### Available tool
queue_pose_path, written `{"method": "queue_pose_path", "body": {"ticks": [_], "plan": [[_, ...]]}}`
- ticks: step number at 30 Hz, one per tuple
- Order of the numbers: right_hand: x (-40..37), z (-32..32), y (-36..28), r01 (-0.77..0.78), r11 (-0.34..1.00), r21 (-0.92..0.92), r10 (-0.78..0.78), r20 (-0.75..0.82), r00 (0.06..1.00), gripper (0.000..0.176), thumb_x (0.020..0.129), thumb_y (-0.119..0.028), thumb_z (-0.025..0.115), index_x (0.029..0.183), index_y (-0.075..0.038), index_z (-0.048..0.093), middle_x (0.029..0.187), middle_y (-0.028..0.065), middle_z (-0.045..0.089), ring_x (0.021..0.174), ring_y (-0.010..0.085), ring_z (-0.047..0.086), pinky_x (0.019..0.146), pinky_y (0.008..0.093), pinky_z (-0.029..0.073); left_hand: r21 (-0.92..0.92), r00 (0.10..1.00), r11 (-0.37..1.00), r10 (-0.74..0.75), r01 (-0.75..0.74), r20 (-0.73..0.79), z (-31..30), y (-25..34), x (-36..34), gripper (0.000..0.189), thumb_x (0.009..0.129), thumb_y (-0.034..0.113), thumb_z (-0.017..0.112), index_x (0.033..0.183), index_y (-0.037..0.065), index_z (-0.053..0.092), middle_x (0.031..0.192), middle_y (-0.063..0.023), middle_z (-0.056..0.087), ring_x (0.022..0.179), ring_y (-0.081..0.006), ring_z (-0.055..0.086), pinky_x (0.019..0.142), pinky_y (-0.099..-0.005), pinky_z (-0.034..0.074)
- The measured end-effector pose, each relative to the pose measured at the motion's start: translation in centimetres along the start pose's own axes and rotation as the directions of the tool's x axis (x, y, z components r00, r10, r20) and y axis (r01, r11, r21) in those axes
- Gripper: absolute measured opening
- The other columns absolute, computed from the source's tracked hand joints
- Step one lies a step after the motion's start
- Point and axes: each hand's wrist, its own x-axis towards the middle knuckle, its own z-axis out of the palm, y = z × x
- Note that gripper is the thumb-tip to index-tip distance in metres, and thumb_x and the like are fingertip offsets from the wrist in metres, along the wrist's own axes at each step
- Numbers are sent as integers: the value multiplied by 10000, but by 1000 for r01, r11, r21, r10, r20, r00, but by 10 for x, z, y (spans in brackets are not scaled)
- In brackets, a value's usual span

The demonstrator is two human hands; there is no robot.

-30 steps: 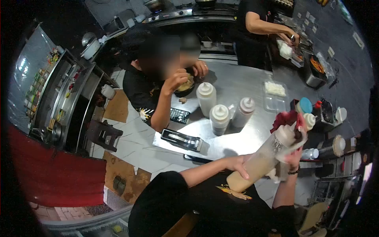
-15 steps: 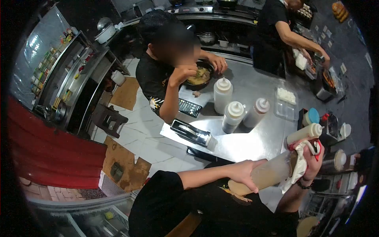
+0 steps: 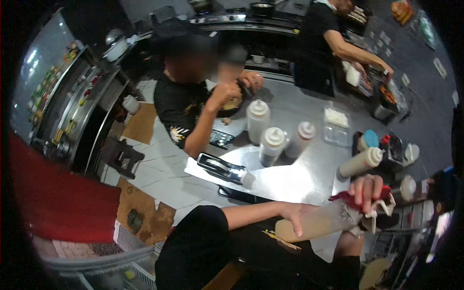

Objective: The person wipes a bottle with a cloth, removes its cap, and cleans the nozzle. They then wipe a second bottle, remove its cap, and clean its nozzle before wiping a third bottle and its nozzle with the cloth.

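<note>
Bottle: a squeeze bottle (image 3: 321, 223) of tan sauce is up in the air, off the worktop (image 3: 290, 180) and just past its near edge, over the person's lap.
Axis: it lies almost level along the worktop's near edge. The base points to the person's left and sits a touch lower, and the cap end points right and sits a touch higher.
Left hand: the left hand (image 3: 295, 215) has its fingers wrapped round the body near the base, thumb on top. That's a full grip.
Right hand: the right hand (image 3: 369, 186) has its fingers curled down over the cap end, closed on it from above.
Cloth: a red and white cloth (image 3: 340, 197) is bunched under those right fingers, so the cap itself is hidden. A white tail hangs off the far end.
Nearer hand: neither, since both are on it, one at each end with the bottle spanning between them.
Mid-worktop: three spare bottles (image 3: 271, 145) stand upright in a cluster, well apart from the hands.
Worktop's right end: a pale bottle (image 3: 361, 162) is tipped over, near the right hand but not touching it.
Worktop's left edge: a black holder (image 3: 222, 169) lies flat, with a phone (image 3: 221, 139) just beyond it.
Worktop's far side: a seated person (image 3: 181, 104) leans over a bowl (image 3: 232, 104). Another person (image 3: 321, 43) stands past the far corner, arm stretched out.
</note>
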Motion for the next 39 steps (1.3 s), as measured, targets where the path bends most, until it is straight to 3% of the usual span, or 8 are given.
{"method": "queue_pose_path", "body": {"ticks": [5,7,13,17,21,30,33,39], "plan": [[-34,12,-6,-394,628,-671,-224,-640,735,263,800,-117,674,1018,-1,586,896,112,659,840,209,645,806,362,505,207,935,969,-58,137,-350,7,0,-20,997,567,330,870,1345,-6,347,1252,-131,504,1157,-227,479,1015,-362,363],[-18,11,-10,-597,540,-593,-134,-761,634,206,797,-9,586,1001,14,601,875,76,648,826,163,635,777,296,502,211,832,954,-63,212,-552,20,10,-23,849,596,385,836,1244,24,424,1120,-167,589,1034,-259,579,916,-359,437],[-14,29,-15,-247,900,-360,-292,-917,272,245,860,-78,473,1075,-3,563,793,62,603,662,161,606,666,317,529,351,789,854,-105,383,-606,31,54,-21,839,575,367,834,1242,55,432,1059,-168,622,988,-292,618,875,-363,459],[-14,33,-8,113,914,-389,-395,-792,466,355,968,-251,398,1238,-29,457,769,59,539,644,149,545,726,324,522,447,855,859,20,251,-519,25,54,-25,882,560,368,839,1265,48,416,1075,-173,619,995,-288,620,875,-367,459],[-5,32,-12,383,922,-54,-303,-717,627,558,957,-434,390,1356,-44,369,1137,180,561,1085,288,548,954,438,471,393,883,908,62,144,-466,11,30,-36,940,538,375,849,1283,15,401,1108,-170,606,1024,-277,605,907,-361,442],[6,49,21,-89,989,-115,-25,-739,674,620,847,-334,638,1319,-9,402,1198,172,530,1151,288,513,926,406,466,169,946,983,-17,75,-324,-6,14,-34,1008,522,287,865,1347,14,353,1210,-122,545,1127,-229,521,980,-359,383],[10,39,16,-458,515,-724,-42,-556,830,690,690,-216,782,1250,2,442,1092,113,582,1041,200,563,878,331,457,-21,951,993,-121,120,-285,-14,4,-40,979,538,225,853,1350,18,348,1230,-104,527,1160,-218,488,1003,-361,361],[-16,26,56,-524,796,-302,115,-774,622,781,640,-89,814,1291,7,394,1129,55,559,1043,140,524,936,289,408,-210,908,975,-150,71,-390,-7,-13,-46,914,566,98,836,1347,23,367,1256,-99,522,1182,-209,476,1024,-360,350]]}}
